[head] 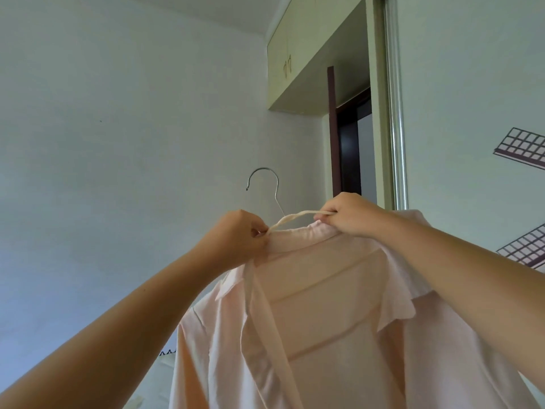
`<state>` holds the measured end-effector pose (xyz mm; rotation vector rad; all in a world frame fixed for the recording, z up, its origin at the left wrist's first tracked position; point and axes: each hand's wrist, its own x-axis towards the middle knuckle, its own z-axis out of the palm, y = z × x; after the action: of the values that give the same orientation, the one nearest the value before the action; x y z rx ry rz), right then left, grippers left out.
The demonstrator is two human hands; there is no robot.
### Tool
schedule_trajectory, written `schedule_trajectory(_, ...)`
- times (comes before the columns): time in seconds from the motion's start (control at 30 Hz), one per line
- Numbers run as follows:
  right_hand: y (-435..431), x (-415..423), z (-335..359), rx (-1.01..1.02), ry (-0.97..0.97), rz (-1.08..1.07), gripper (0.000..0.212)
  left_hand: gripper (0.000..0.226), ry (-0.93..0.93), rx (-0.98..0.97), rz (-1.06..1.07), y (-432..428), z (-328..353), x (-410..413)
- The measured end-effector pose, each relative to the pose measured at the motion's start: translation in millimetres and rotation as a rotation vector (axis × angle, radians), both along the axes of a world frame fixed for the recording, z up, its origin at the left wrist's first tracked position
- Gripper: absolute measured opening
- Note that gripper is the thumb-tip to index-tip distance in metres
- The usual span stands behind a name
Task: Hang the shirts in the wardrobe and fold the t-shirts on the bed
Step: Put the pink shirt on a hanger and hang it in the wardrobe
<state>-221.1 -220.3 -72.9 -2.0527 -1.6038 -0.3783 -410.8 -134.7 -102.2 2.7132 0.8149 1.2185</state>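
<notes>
2 hands are up high, and the pink shirt (pixel 324 320) hangs between them in mid-air, in front of the white wall (pixel 118 113). The left hand (pixel 239 234) pinches the collar's left end, fingers curled tight. The right hand (pixel 351 215) grips the collar's other end together with the cream hanger (pixel 295 215). Its metal hook stands free above the collar.

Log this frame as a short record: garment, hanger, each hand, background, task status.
garment: pale pink shirt, held up in the air
hanger: metal hook clear above the collar, caught on nothing
left hand: pinches one end of a thin cord at the collar
right hand: grips the cord's other end
background: overhead cabinet, doorway
status: shirt not yet hung
</notes>
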Motion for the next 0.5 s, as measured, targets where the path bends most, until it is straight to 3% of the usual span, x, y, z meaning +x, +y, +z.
schedule_trajectory(0.1, 0, -9, 0, 0.049, 0.005, 0.076, 0.020, 0.015, -0.053, -0.051, -0.043, -1, 8, 13)
schedule_trajectory(0.27, -11, -6, 9, 0.043, -0.121, 0.013, 0.017, 0.027, -0.195, -0.431, -0.201, -3, 16, 27)
schedule_trajectory(0.37, -27, 1, 11, -0.054, -0.333, -0.180, 0.019, 0.025, -0.208, -0.463, -0.176, -2, 14, 31)
schedule_trajectory(0.5, -34, 4, 3, -0.164, -0.292, -0.187, 0.013, 0.025, -0.200, -0.494, -0.169, -1, 8, 39)
